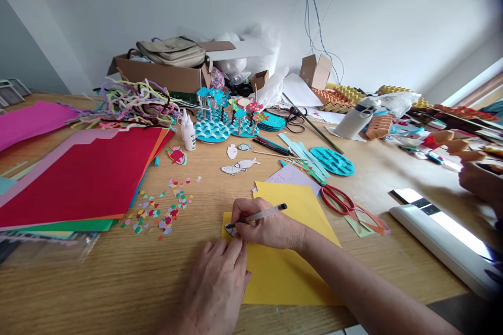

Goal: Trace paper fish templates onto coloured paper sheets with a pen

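Note:
My right hand [267, 222] is closed around a pen with a clear barrel and black cap end [267, 213], its tip down at the upper left corner of a yellow paper sheet [291, 277]. By the pen tip lies a small white cut-out with a dark outline [231, 229], partly hidden by my fingers. My left hand [220, 277] lies flat, fingers stretched out, on the sheet's left edge and the table. Several paper fish cut-outs [247, 163] lie beyond the sheet, and a pale purple sheet [293, 175] with a drawn outline sticks out behind it.
Red scissors [337, 199] lie right of the sheet, near a white device [444, 246]. Coloured paper [78, 178] is stacked at left, beside scattered confetti [168, 214]. Farther back are a glue bottle [189, 135], blue wave-pattern fish models [212, 131], pipe cleaners [133, 104] and a cardboard box [161, 76].

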`<act>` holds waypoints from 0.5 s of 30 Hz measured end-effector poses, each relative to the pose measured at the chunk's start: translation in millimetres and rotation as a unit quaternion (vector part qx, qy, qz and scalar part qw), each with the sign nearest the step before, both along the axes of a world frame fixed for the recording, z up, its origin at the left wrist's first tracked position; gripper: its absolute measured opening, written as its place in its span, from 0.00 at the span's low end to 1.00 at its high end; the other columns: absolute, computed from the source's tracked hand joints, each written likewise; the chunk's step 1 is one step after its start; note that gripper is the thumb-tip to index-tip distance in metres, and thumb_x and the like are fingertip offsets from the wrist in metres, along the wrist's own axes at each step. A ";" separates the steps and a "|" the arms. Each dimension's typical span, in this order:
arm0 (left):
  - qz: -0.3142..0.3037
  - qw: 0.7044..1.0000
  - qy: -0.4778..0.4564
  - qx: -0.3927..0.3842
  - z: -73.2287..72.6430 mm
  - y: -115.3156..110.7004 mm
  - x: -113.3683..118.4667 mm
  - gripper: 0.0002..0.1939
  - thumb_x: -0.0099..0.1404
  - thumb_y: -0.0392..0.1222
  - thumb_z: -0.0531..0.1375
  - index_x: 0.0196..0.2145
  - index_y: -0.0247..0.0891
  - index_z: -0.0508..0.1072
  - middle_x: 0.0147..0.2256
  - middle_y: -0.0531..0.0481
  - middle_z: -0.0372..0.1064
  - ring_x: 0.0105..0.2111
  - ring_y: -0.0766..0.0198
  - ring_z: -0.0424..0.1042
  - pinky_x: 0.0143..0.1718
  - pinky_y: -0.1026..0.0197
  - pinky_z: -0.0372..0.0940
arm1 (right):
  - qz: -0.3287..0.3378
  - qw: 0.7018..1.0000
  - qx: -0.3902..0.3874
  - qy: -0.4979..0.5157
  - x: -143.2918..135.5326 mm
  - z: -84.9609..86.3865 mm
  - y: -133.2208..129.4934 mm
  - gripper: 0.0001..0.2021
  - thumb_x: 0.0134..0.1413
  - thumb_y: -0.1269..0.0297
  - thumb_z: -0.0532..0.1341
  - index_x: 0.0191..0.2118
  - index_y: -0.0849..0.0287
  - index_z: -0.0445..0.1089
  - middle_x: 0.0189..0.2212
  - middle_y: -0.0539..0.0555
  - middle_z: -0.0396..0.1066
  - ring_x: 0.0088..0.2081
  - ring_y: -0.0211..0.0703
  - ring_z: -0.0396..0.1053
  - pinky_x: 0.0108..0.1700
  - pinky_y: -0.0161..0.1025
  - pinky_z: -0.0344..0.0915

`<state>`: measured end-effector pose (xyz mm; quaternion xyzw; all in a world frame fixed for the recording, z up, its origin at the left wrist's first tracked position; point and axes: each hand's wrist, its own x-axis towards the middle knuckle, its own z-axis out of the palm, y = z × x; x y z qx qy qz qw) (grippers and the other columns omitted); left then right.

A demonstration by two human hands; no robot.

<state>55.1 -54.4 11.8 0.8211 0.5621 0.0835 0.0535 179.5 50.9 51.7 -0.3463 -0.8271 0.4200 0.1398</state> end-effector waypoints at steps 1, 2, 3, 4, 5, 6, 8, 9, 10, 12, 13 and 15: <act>0.000 1.000 0.003 -0.008 0.3 0.2 0.0 0.19 0.62 0.33 0.59 0.51 0.37 0.67 0.40 0.46 0.68 0.37 0.56 0.67 0.38 0.52 0.63 | 0.002 1.000 0.006 -0.005 -0.5 1.0 -0.3 0.06 0.41 0.78 0.57 0.26 0.60 0.63 0.21 0.45 0.64 0.22 0.31 0.60 0.22 0.26 0.56; 0.001 1.000 0.005 -0.015 0.8 0.6 0.1 0.19 0.61 0.33 0.59 0.51 0.37 0.67 0.41 0.46 0.68 0.37 0.56 0.67 0.39 0.52 0.63 | 0.005 1.000 0.012 -0.010 -1.0 1.7 -0.6 0.06 0.41 0.78 0.57 0.26 0.60 0.63 0.21 0.45 0.64 0.22 0.31 0.60 0.22 0.26 0.56; 0.002 1.000 0.006 -0.023 1.4 1.0 0.1 0.19 0.61 0.32 0.59 0.51 0.37 0.67 0.41 0.46 0.68 0.38 0.55 0.67 0.39 0.51 0.63 | 0.008 1.000 0.015 -0.012 -1.4 2.2 -0.9 0.06 0.41 0.78 0.57 0.26 0.60 0.64 0.22 0.45 0.64 0.22 0.31 0.60 0.23 0.26 0.56; 0.003 1.000 0.006 -0.029 2.2 1.4 0.1 0.20 0.61 0.32 0.59 0.51 0.37 0.67 0.42 0.46 0.69 0.38 0.55 0.67 0.39 0.50 0.63 | 0.010 1.000 0.017 -0.013 -1.8 2.4 -1.2 0.06 0.41 0.78 0.57 0.26 0.60 0.64 0.22 0.45 0.64 0.22 0.31 0.60 0.23 0.26 0.56; 0.004 0.999 0.006 -0.035 3.0 1.7 0.2 0.21 0.61 0.32 0.59 0.52 0.37 0.67 0.42 0.46 0.69 0.38 0.54 0.67 0.39 0.50 0.64 | 0.010 1.000 0.019 -0.014 -2.1 2.4 -1.5 0.06 0.41 0.78 0.57 0.26 0.60 0.64 0.22 0.45 0.64 0.21 0.30 0.59 0.22 0.26 0.55; 0.005 0.999 0.006 -0.040 3.8 1.9 0.2 0.21 0.60 0.32 0.59 0.52 0.37 0.67 0.43 0.46 0.69 0.38 0.54 0.68 0.39 0.50 0.64 | 0.010 1.000 0.021 -0.014 -2.3 2.2 -1.6 0.07 0.41 0.78 0.57 0.26 0.60 0.64 0.21 0.45 0.63 0.21 0.30 0.59 0.22 0.26 0.55; 0.007 0.999 0.005 -0.045 5.3 2.1 0.3 0.21 0.60 0.31 0.59 0.52 0.37 0.67 0.43 0.47 0.69 0.38 0.54 0.68 0.39 0.50 0.64 | 0.009 1.000 0.023 -0.016 -2.6 1.9 -1.8 0.07 0.41 0.78 0.57 0.26 0.60 0.64 0.21 0.45 0.63 0.21 0.30 0.59 0.22 0.27 0.55; 0.007 0.999 0.006 -0.046 5.7 2.0 0.4 0.21 0.60 0.31 0.59 0.52 0.37 0.67 0.43 0.47 0.69 0.39 0.54 0.68 0.40 0.50 0.64 | 0.009 1.000 0.024 -0.017 -2.7 1.8 -1.9 0.06 0.41 0.78 0.57 0.26 0.60 0.64 0.21 0.45 0.63 0.21 0.30 0.59 0.22 0.27 0.55; 0.008 0.999 0.007 -0.045 5.8 1.9 0.5 0.21 0.60 0.31 0.59 0.52 0.37 0.67 0.43 0.47 0.69 0.39 0.55 0.68 0.40 0.50 0.65 | 0.008 0.999 0.025 -0.018 -2.7 1.8 -2.0 0.06 0.41 0.78 0.56 0.26 0.60 0.64 0.21 0.45 0.64 0.21 0.30 0.59 0.22 0.27 0.55; 0.008 0.999 0.010 -0.039 5.2 1.9 0.7 0.20 0.60 0.32 0.59 0.51 0.38 0.67 0.42 0.47 0.69 0.38 0.55 0.68 0.40 0.50 0.65 | 0.006 0.999 0.027 -0.021 -3.0 1.9 -2.3 0.07 0.41 0.78 0.56 0.27 0.60 0.64 0.21 0.45 0.64 0.21 0.30 0.59 0.22 0.27 0.55; 0.008 0.999 0.010 -0.035 4.6 1.9 0.7 0.20 0.60 0.32 0.59 0.51 0.38 0.68 0.42 0.47 0.69 0.38 0.55 0.68 0.40 0.50 0.65 | 0.005 0.999 0.028 -0.022 -3.1 2.0 -2.4 0.07 0.41 0.78 0.56 0.27 0.60 0.64 0.22 0.45 0.64 0.21 0.30 0.59 0.22 0.27 0.55; 0.007 0.999 0.009 -0.031 3.3 1.8 0.8 0.20 0.60 0.32 0.59 0.51 0.38 0.68 0.42 0.47 0.69 0.38 0.55 0.68 0.39 0.50 0.65 | 0.005 0.999 0.029 -0.023 -3.3 2.1 -2.9 0.07 0.40 0.79 0.56 0.27 0.60 0.64 0.22 0.45 0.64 0.21 0.31 0.60 0.22 0.27 0.55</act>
